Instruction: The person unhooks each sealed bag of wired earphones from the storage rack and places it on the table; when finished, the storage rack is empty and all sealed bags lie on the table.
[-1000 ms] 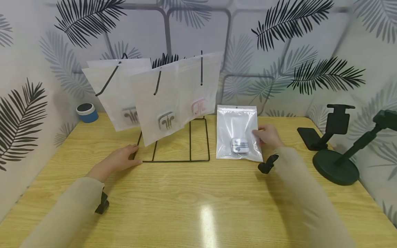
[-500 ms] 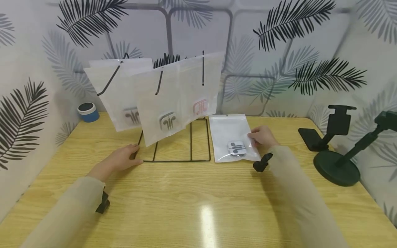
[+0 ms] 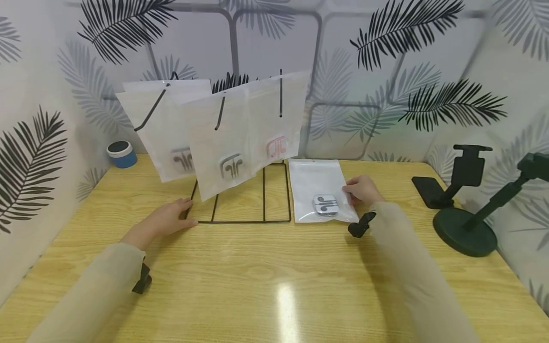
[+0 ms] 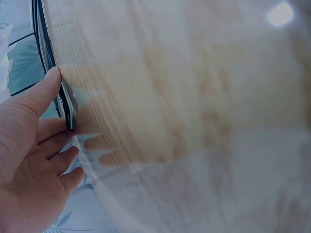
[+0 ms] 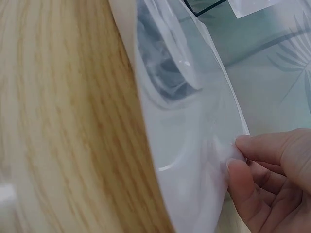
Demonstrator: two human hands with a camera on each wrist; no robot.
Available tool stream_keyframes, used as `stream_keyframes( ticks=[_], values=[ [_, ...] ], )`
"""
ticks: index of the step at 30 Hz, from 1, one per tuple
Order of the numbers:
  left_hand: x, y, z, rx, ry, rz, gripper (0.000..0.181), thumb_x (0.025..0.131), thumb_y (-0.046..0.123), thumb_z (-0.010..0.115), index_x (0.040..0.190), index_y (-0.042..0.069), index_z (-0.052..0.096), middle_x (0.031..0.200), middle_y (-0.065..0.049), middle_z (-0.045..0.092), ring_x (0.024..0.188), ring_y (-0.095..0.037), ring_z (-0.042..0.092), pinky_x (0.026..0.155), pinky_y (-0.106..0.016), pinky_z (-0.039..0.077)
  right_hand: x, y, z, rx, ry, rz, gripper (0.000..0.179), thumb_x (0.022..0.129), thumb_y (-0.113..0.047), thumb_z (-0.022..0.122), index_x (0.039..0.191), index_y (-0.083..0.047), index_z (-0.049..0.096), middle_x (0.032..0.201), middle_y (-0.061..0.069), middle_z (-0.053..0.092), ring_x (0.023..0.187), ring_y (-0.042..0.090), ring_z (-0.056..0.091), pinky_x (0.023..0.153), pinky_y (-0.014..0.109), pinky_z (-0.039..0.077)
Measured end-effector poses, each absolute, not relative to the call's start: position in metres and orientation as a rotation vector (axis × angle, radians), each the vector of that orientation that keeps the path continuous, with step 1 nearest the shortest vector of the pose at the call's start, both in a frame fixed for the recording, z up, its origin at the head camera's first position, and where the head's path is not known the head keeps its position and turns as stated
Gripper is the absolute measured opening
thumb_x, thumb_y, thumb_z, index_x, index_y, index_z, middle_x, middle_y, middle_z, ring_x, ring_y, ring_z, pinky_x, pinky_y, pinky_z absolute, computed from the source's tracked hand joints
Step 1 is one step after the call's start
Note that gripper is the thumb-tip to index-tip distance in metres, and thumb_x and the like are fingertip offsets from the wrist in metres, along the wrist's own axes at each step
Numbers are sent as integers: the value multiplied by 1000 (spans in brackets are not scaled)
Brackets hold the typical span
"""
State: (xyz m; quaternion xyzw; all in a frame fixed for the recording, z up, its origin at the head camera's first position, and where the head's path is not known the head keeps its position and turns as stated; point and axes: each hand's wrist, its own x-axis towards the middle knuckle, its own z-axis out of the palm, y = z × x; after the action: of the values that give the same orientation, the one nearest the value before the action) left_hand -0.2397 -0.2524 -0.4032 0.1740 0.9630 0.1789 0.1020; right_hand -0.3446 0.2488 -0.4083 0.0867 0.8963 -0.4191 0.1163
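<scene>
My right hand point(image 3: 362, 189) pinches the right edge of a clear-fronted white zip bag point(image 3: 315, 178) lying at the right side of the wire rack. Inside the bag, near its bottom, shows a small clear case of earphones point(image 3: 326, 204). In the right wrist view, thumb and index finger hold the bag's film point(image 5: 194, 141). My left hand point(image 3: 168, 219) grips the front left corner of the black wire display rack point(image 3: 240, 222); the left wrist view has thumb and index finger point(image 4: 46, 90) around its wire, other fingers loosely bent.
Several white bags with earphone cases hang from the rack's hooks, one a front bag point(image 3: 218, 143), another with pink earphones point(image 3: 276, 148). A blue round container point(image 3: 122, 159) stands back left. At right are a black phone stand point(image 3: 467, 166) and a dark green round-based stand point(image 3: 465, 232).
My right hand has slid the zip bag left toward the rack and laid it flatter, then it shifted only slightly. The left hand has stayed at the rack's corner.
</scene>
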Motion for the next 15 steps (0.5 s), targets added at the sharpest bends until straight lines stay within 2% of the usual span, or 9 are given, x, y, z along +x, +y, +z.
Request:
stream_keyframes(
  ticks=[5,15],
  values=[
    [-240,-253,-403,503,2837,526,73,90,35,59,138,-12,31,141,-32,25,127,-49,24,101,-58,24,-347,248,-411,288,2606,-1278,35,91,-11,57,120,8,54,92,15,56,59,12,55,55,24,51],
    [-240,-252,-404,515,2847,517,73,90,36,59,136,-13,32,140,-33,26,126,-49,24,101,-57,24,-347,247,-411,295,2621,-1234,36,92,-15,56,120,7,54,101,17,56,67,16,55,57,24,51]
  ],
)
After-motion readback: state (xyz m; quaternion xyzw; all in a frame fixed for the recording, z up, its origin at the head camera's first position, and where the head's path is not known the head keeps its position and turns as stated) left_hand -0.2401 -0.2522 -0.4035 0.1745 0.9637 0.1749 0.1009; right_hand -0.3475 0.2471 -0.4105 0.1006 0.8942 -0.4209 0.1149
